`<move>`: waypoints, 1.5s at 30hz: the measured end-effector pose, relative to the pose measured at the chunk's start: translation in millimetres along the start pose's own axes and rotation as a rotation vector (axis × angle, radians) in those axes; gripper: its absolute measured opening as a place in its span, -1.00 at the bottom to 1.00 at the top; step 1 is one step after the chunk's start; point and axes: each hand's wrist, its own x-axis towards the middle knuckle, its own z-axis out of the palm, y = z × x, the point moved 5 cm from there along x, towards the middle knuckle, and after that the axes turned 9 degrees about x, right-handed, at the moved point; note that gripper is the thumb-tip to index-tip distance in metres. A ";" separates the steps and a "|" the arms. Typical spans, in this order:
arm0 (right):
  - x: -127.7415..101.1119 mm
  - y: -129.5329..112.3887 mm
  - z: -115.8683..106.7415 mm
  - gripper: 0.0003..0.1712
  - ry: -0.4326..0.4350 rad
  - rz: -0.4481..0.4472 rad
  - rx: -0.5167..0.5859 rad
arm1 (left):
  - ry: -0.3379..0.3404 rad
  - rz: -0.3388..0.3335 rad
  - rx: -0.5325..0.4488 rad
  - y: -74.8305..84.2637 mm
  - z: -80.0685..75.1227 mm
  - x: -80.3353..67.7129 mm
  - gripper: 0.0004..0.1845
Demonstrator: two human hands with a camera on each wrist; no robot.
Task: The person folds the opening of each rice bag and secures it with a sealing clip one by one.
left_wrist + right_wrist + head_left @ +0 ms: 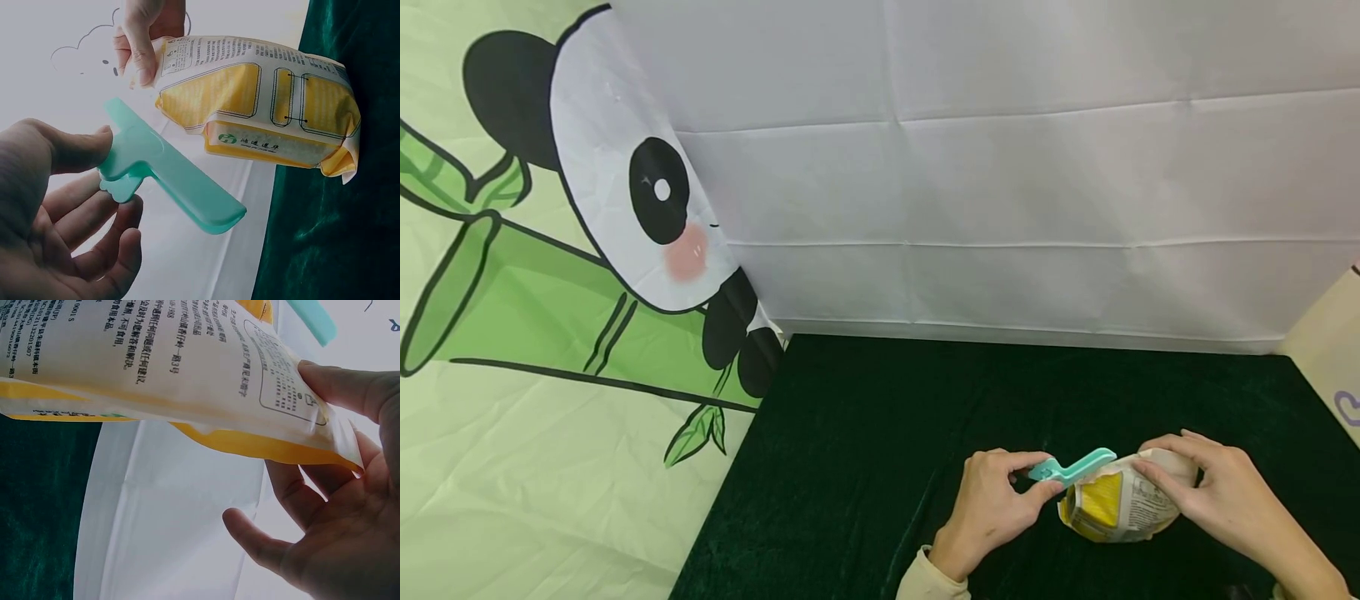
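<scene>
A turquoise bag clip [169, 165] with a long flat bar is pinched by its handle between the thumb and fingers of my left hand [992, 500]. In the left wrist view its jaws look closed, with nothing between them. My right hand [1217, 483] grips one end of a yellow and white printed bag [237, 94], thumb on top and fingers beneath. The bag's body hangs toward the left, over the table. In the head view the clip's bar overlaps the bag's upper edge; in the left wrist view it appears apart from the bag.
A dark green velvet cloth [865, 433] covers the table. Behind it hangs a white creased sheet [1000, 183], with a panda-print green curtain [512, 467] along the left. A pale panel with a purple heart [1330, 358] stands at the right edge.
</scene>
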 end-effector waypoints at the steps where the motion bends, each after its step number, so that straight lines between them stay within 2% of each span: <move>1: -0.1 0.1 0.1 -0.77 -0.001 0.002 0.001 | 0.001 -0.003 -0.003 0.1 0.0 0.2 -0.74; 7: -0.6 -0.8 0.2 -0.77 -0.006 0.009 0.001 | 0.018 -0.012 -0.015 0.7 -0.1 0.9 -0.70; 16: -2.7 -1.6 0.7 -0.78 -0.016 0.038 0.000 | 0.022 -0.010 -0.014 1.6 1.8 1.3 -0.74; 28: -2.2 -5.4 0.6 -0.76 -0.013 0.031 0.002 | 0.018 -0.030 -0.021 2.3 5.6 3.2 -0.76; 37: -4.4 -9.5 0.3 -0.70 0.027 -0.027 -0.031 | 0.016 -0.030 0.007 5.7 5.5 1.9 -0.79; 45: -8.3 -12.6 1.7 -0.69 0.033 -0.013 -0.043 | 0.020 -0.029 0.018 5.7 7.2 -2.0 -0.81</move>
